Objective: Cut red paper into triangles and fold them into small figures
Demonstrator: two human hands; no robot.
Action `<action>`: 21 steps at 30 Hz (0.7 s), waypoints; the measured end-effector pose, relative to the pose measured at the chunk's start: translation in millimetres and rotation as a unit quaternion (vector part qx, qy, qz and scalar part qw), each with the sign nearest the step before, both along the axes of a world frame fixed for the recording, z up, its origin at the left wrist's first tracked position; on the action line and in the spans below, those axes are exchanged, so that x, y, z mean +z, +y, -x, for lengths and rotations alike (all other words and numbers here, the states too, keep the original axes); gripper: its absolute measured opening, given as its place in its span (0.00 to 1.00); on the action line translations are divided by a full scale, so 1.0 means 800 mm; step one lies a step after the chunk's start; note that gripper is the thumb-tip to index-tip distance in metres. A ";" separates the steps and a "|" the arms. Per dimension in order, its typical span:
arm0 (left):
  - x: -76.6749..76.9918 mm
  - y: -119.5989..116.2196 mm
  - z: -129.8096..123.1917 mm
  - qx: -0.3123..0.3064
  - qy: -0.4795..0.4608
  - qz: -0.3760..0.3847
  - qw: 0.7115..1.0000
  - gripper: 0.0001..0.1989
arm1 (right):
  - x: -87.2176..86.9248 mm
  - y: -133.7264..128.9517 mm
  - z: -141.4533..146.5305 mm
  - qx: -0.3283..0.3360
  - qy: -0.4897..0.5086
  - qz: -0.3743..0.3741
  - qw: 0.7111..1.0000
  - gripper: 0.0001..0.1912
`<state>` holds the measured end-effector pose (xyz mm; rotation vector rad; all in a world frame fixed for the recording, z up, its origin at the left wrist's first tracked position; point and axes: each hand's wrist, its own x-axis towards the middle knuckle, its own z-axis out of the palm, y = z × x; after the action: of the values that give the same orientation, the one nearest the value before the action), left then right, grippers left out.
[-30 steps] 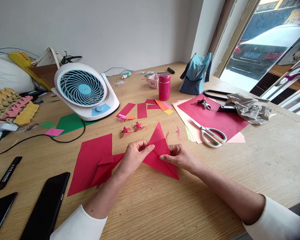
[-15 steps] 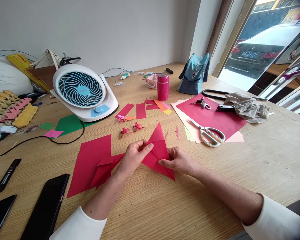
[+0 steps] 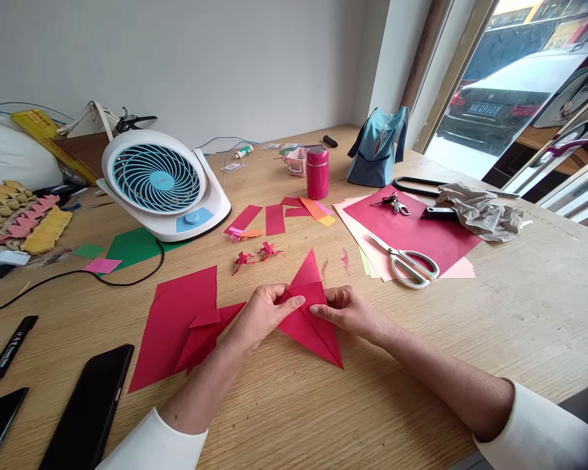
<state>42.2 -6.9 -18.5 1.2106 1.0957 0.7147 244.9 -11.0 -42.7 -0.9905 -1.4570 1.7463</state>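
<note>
A folded red paper [image 3: 308, 325] is held between my two hands just above the table, one pointed tip up and another down to the right. My left hand [image 3: 265, 312] grips its left edge, thumb on the front face, other fingers behind. On the right edge, my right hand [image 3: 349, 313] pinches the paper with its thumb in front. Left of my left hand lie a flat red sheet [image 3: 179, 307] and another folded red piece [image 3: 196, 339], partly behind my forearm. Two small knotted red paper pieces [image 3: 269, 250] rest beyond the hands.
White-handled scissors [image 3: 414, 269] lie on red and pale sheets [image 3: 458, 251] at right. A fan [image 3: 161, 183], pink bottle [image 3: 318, 173] and blue bag [image 3: 378, 147] stand farther back. Paper strips [image 3: 275, 220] lie mid-table; a phone [image 3: 91, 405] and marker [image 3: 10, 349] are at left.
The folded paper has shifted slightly down, its lower tip nearer me. My right thumb has moved up the paper, closer to my left thumb. The view has shifted slightly.
</note>
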 end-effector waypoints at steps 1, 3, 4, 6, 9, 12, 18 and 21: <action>0.001 -0.001 0.000 -0.019 0.010 0.004 1.000 0.17 | 0.001 0.001 0.000 -0.017 0.010 0.004 1.000 0.25; 0.003 -0.003 -0.001 -0.055 0.041 0.009 0.998 0.17 | 0.003 0.003 -0.001 -0.043 0.033 0.020 0.998 0.25; 0.005 -0.004 -0.002 -0.070 0.059 0.012 0.996 0.17 | 0.004 0.004 -0.001 -0.055 0.043 0.029 0.997 0.25; 0.008 -0.005 -0.002 -0.095 0.088 0.019 0.991 0.17 | 0.007 0.005 -0.002 -0.083 0.054 0.040 0.994 0.23; 0.009 -0.005 -0.001 -0.125 0.099 0.022 0.987 0.17 | 0.011 0.010 -0.007 -0.140 0.054 0.017 0.989 0.24; 0.007 -0.004 0.002 -0.147 0.092 0.023 0.985 0.16 | 0.012 0.018 -0.015 -0.216 0.064 0.002 0.974 0.20; 0.005 -0.003 0.003 -0.090 -0.020 0.090 0.992 0.16 | 0.009 0.025 -0.023 -0.279 0.066 -0.067 0.956 0.16; 0.007 0.000 0.003 -0.053 -0.102 0.141 0.983 0.18 | 0.006 0.017 -0.019 -0.238 0.001 -0.203 0.950 0.17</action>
<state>39.5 -6.7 -12.7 0.9240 0.9198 0.5663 259.9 2.7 -38.0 -1.0063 -1.3592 1.0513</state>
